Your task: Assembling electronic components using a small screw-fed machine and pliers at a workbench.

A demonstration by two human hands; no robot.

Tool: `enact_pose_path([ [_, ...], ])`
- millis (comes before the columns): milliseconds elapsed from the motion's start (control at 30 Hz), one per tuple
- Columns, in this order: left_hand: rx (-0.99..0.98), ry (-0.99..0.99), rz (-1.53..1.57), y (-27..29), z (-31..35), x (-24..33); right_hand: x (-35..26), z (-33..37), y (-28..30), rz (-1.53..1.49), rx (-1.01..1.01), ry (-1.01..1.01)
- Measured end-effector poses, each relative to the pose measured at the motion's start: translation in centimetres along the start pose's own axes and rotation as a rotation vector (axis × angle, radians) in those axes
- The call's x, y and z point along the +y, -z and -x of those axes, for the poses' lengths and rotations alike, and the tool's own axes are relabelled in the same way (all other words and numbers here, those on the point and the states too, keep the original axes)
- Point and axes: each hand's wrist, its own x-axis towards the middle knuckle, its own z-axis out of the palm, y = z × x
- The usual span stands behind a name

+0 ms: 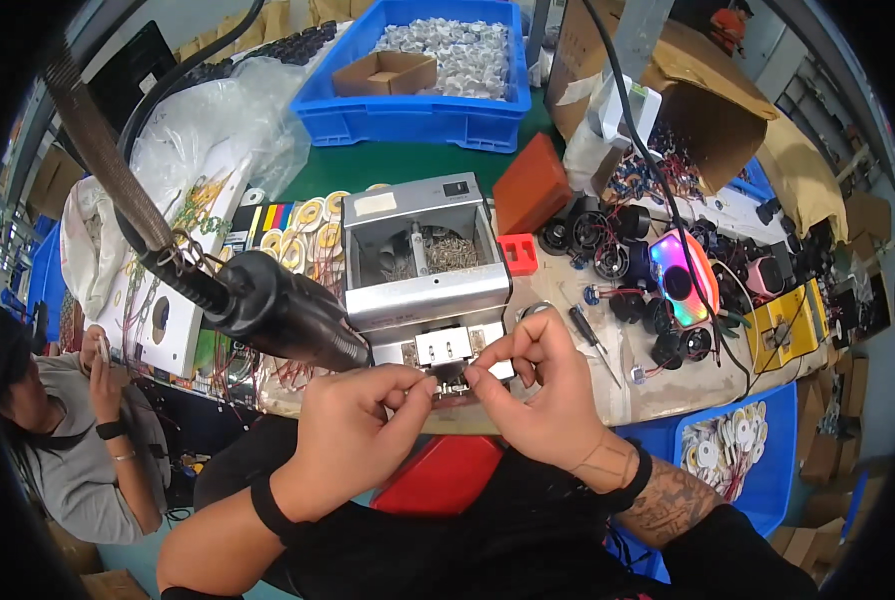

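Observation:
My left hand and my right hand meet at the front of a grey screw feeder. Thumb and forefinger are pinched together on each; whatever they hold is too small to make out. Between the fingertips, at the feeder's front, stands a white metal block. Loose screws lie in the feeder's open tray. Just left of the feeder hangs a black electric screwdriver, its tip end close above my left hand.
A hand screwdriver, black round speakers and a lit speaker lie to the right. Behind is a blue crate of white parts. A red stool is below the bench. At left sits a co-worker.

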Motion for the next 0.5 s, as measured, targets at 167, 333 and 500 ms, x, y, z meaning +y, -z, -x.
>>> enact_pose_path([
  [167, 0.004, -0.049, -0.045, 0.2, -0.2, 0.4, 0.6, 0.0, -0.2, 0.005, 0.045, 0.089],
  [333, 0.008, -0.054, -0.047, 0.2, -0.3, 0.6, 0.4, 0.0, -0.1, 0.000, 0.041, 0.080],
  [500, -0.021, -0.115, -0.094, 0.4, -0.2, 0.4, 0.0, 0.2, -0.1, -0.066, 0.006, -0.072],
])
